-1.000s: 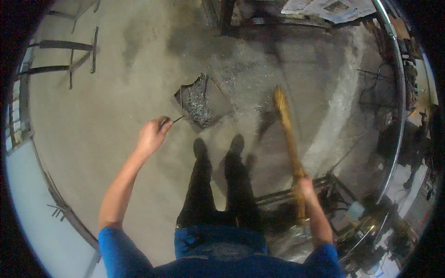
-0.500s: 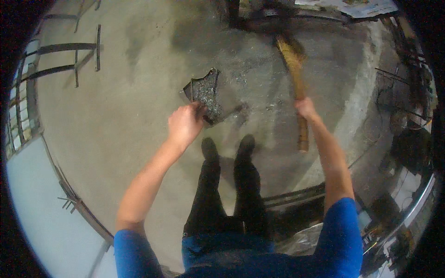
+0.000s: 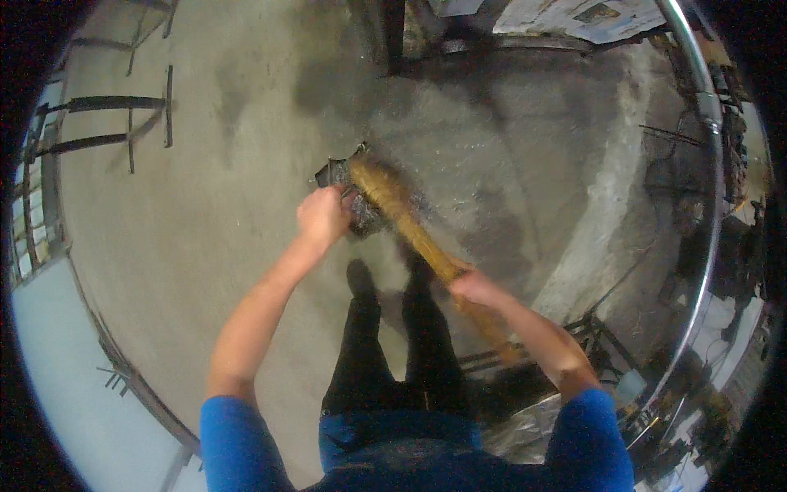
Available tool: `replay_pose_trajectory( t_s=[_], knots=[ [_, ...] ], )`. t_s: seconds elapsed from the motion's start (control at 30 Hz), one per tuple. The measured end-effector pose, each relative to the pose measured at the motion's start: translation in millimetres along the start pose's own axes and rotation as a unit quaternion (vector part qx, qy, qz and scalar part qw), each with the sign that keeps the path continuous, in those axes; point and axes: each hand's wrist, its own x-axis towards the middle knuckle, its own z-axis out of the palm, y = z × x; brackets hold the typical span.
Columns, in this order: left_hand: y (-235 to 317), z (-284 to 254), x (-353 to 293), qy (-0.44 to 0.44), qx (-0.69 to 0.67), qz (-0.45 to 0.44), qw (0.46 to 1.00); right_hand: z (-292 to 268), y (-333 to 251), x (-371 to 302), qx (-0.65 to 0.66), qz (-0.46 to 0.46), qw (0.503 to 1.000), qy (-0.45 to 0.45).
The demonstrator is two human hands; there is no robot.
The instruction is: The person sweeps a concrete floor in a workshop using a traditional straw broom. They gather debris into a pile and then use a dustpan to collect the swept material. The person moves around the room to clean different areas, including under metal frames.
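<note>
A dark dustpan [image 3: 334, 172] with a jagged-looking rim holds grey debris, low over the concrete floor or on it. My left hand [image 3: 324, 216] is closed on its near-left side. In my right hand [image 3: 478, 289] is a yellow straw hand broom [image 3: 416, 236], gripped around the handle. The broom slants up to the left, and its blurred head lies across the right part of the pan, hiding much of what is in it. Small bright bits of debris [image 3: 438, 152] are scattered on the floor to the right of the pan.
Black metal frames [image 3: 115, 103] stand at the far left, above a pale panel [image 3: 90, 369]. A dark-framed structure [image 3: 525, 45] stands at the top. A shiny metal pipe [image 3: 711, 189] curves down the right side, beside clutter. A low dark metal frame [image 3: 557, 340] lies behind my right arm.
My right hand has swung the broom leftward and nearer, from the far right floor onto the dustpan. My left hand keeps its hold on the pan. The view has shifted slightly.
</note>
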Motion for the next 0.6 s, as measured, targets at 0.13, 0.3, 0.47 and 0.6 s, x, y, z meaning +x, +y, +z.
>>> replay_pose_trajectory(
  t_s=[0.13, 0.3, 0.47, 0.6],
  knots=[
    [-33, 7, -16, -0.016, 0.012, 0.022, 1.000, -16, -22, -92, 0.065, -0.035, 0.997, -0.001],
    [-46, -10, -43, -0.017, 0.003, 0.045, 0.999, -38, 7, -167, 0.114, -0.009, 0.990, 0.079],
    [-66, -4, -42, -0.033, 0.050, 0.073, 0.996, -100, 93, -161, 0.368, 0.080, 0.904, 0.202],
    [-70, 4, -41, -0.023, 0.059, 0.096, 0.993, -75, 133, -119, 0.362, 0.007, 0.916, 0.173]
  ],
)
